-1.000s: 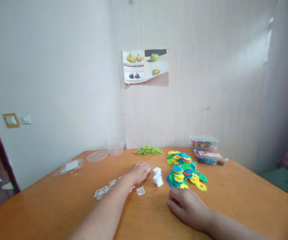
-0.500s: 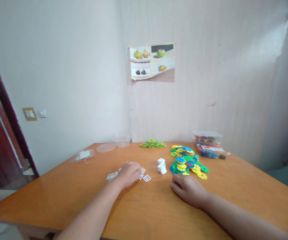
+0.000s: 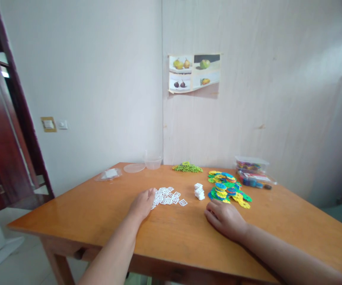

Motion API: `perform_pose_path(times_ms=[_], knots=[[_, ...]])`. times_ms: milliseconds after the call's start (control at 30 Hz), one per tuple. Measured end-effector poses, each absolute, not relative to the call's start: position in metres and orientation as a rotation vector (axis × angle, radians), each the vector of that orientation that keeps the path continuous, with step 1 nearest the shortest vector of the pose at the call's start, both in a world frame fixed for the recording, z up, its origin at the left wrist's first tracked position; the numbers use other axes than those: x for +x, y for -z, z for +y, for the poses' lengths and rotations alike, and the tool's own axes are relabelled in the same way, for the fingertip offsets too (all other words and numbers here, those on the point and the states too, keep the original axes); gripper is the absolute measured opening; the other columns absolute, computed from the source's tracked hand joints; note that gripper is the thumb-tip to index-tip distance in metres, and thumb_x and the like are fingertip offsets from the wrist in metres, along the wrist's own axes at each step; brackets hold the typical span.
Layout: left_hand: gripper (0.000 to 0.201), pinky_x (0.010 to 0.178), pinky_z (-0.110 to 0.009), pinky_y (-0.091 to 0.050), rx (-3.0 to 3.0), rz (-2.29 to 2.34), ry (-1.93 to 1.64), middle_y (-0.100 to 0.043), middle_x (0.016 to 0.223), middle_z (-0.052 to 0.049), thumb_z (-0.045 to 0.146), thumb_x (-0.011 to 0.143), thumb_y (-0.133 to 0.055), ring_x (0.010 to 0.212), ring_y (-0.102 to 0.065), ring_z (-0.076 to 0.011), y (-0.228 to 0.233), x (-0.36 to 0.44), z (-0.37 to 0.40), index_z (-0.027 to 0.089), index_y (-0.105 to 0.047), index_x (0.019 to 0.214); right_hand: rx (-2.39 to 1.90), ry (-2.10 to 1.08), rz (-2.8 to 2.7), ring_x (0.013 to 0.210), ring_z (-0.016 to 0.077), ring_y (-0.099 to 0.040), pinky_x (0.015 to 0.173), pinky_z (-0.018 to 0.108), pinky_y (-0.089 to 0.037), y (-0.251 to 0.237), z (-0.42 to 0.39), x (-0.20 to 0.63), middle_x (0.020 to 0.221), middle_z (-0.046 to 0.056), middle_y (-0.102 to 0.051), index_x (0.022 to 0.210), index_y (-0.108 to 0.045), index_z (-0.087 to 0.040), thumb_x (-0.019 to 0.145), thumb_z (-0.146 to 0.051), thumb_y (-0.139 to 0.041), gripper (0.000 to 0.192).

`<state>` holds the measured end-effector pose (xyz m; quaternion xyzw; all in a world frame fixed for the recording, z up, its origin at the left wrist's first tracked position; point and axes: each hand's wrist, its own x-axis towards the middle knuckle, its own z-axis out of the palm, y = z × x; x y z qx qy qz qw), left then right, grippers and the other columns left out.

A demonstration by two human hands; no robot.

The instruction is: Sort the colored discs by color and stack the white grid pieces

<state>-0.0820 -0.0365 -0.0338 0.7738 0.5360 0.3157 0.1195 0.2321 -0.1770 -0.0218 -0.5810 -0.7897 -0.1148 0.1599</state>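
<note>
My left hand (image 3: 142, 204) lies on the table at the left edge of a loose pile of small white window-like plastic pieces (image 3: 166, 196). Its fingers reach forward against the pile's edge, and the fingertips are partly hidden. A short, uneven stack of the same white pieces (image 3: 199, 191) stands to the right of the pile. Resting on the table with its fingers curled in, my right hand (image 3: 225, 219) is just in front of a heap of yellow, green and blue notched discs (image 3: 228, 188). I see nothing in it.
Along the back stand a clear tub (image 3: 153, 162), a round lid (image 3: 134, 168) and a heap of green pieces (image 3: 188, 168). Clear boxes (image 3: 252, 164) are at the back right, with blue lids and a dark one beside them. A plastic packet (image 3: 109, 174) lies far left.
My left hand has slid from on top of the white pile to its left side, uncovering the pieces. The right hand stays about where it was. The camera view has shifted left.
</note>
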Motion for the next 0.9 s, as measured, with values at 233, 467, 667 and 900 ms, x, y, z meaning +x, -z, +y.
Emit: perform_pose_path(times_ms=[233,467,667,900], knots=[[0.062,0.105,-0.034,-0.037,2.206,1.396,-1.031,-0.06,0.131,-0.013,0.057,0.094,-0.027,0.125,-0.053,-0.0256,0.033,-0.078,-0.04,0.015,-0.063,0.123,-1.507,0.249,-2.357,0.095,0.0201,-0.058,0.084,0.03,-0.038,0.006,-0.158,0.164,0.099,0.008,-0.067,0.106,-0.063,-0.02,0.095,-0.028,-0.038,0.028],[0.057,0.097,-0.036,-0.042,2.117,1.321,-1.117,-0.068,0.119,-0.011,0.058,0.093,-0.031,0.114,-0.06,-0.0264,0.034,-0.08,-0.042,0.018,-0.066,0.112,-1.667,0.291,-2.424,0.087,0.0215,-0.058,0.083,0.033,-0.036,0.009,-0.148,0.149,0.089,0.008,-0.069,0.085,-0.066,-0.019,0.094,-0.029,-0.04,0.03],[0.054,0.088,-0.032,-0.043,2.099,1.235,-1.149,-0.072,0.104,-0.009,0.059,0.091,-0.033,0.101,-0.063,-0.0246,0.033,-0.079,-0.044,0.019,-0.067,0.1,-1.517,0.249,-2.446,0.084,0.0187,-0.057,0.074,0.028,-0.037,0.016,-0.168,0.134,0.087,0.006,-0.066,0.085,-0.064,-0.019,0.095,-0.026,-0.039,0.028],[0.053,0.073,-0.028,-0.041,2.094,1.325,-1.198,-0.066,0.077,-0.003,0.06,0.092,-0.027,0.077,-0.06,-0.0198,0.029,-0.079,-0.044,0.021,-0.058,0.077,-1.613,0.131,-2.197,0.088,0.0178,-0.058,0.075,0.027,-0.037,0.01,-0.139,0.131,0.091,0.005,-0.066,0.093,-0.067,-0.021,0.092,-0.028,-0.046,0.023]])
